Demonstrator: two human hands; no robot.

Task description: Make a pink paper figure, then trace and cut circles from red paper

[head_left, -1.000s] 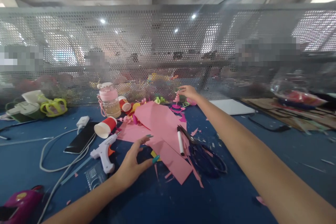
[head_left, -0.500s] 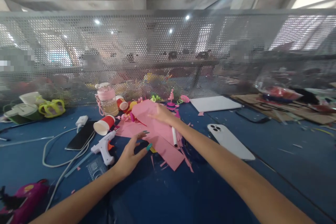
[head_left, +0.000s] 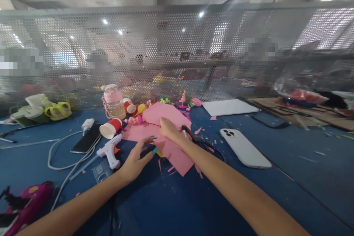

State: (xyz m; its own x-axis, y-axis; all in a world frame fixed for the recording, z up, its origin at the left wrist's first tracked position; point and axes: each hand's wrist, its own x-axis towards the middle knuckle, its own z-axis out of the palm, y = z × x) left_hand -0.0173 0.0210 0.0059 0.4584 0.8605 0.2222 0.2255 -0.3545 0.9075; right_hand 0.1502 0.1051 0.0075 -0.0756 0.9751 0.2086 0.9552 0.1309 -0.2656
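Observation:
My left hand (head_left: 138,156) hovers at the left edge of the pink paper sheets (head_left: 177,160), fingers spread and holding nothing. Over the middle of the sheets, my right hand (head_left: 169,129) has its fingers curled together; whatever they grip, if anything, is hidden. Just behind it lies another piece of pink paper (head_left: 166,112). Scissors (head_left: 193,136) with dark blue handles rest on the right, partly behind my right forearm. A white glue gun (head_left: 110,152) with an orange trigger lies left of my left hand.
Further left are a red and white paper cup (head_left: 111,128), a black phone (head_left: 87,140) with a white cable and a pink-lidded bottle (head_left: 114,101). A white phone (head_left: 245,149) and a white sheet (head_left: 231,107) lie on the right. A perforated metal screen (head_left: 155,44) stands behind.
My right hand has drawn back slightly towards me, and its fingers have curled in. The scissors now show beside the right forearm. My left hand stays nearly in place.

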